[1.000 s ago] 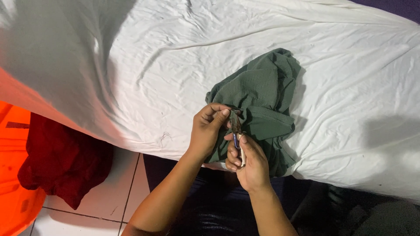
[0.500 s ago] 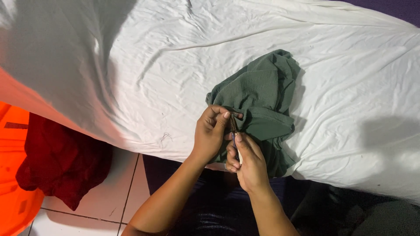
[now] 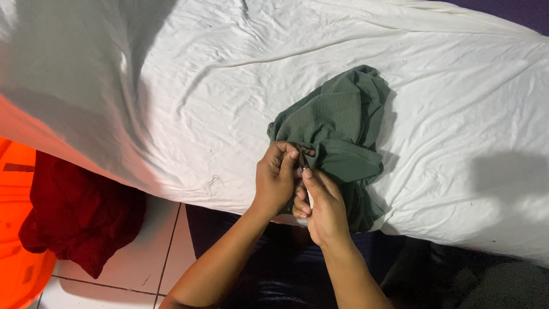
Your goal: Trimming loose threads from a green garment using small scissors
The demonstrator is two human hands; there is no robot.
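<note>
Green cloth lies bunched on a white sheet, close to the near edge of the bed, with one lobe heaped up toward the far side and a folded hem drawn down toward the person. Both hands meet at that hem, pressed close together. The left hand is curled with its fingertips pinching a small bit of the fabric edge, seemingly to keep it taut and lifted off the sheet so the spot can be worked on. The right hand sits just below and touching it, closed around a slim pale tool whose dark tip points up into the pinched fold; what kind of tool it is cannot be told, since the fingers hide most of it. The grip is tight and near the tip, which suits fine, close work on a seam or thread. The rest of the cloth hangs slack over the bed's edge beside the right wrist, left loose because only the hem is being handled. A small stray thread rests on the sheet to the left of the hands. Down on the tiled floor, well apart from the hands, a dark red garment is draped against an orange tub.
</note>
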